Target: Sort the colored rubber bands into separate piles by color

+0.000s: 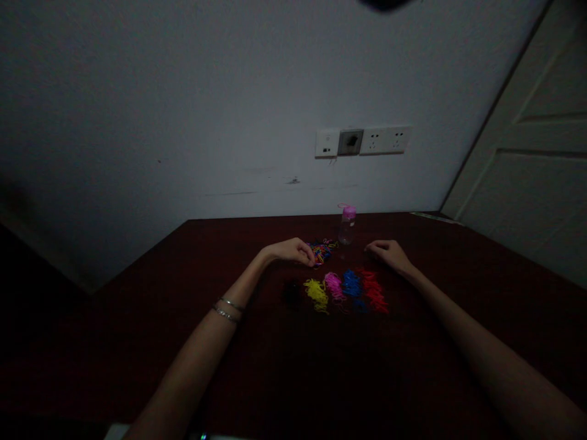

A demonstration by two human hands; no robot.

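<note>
My left hand (296, 251), its fingers curled together, is at the left edge of a mixed multicoloured pile (321, 252) of thin bands or strings; what it pinches, if anything, is too small to see. My right hand (386, 252) rests closed on the table, behind the red pile (373, 290), its fingertips hard to make out. Nearer me, sorted piles lie in a row: a dark one (292, 292), a yellow one (317, 294), a pink one (334, 285), a blue one (352, 283) and the red one at the right.
A clear bottle (347, 229) with a pink lid stands behind the piles, between my hands. The dark red table (229, 379) meets a wall with sockets (372, 141). A white panelled door (541, 153) is at the right. A pale object (117, 431) shows at the bottom edge.
</note>
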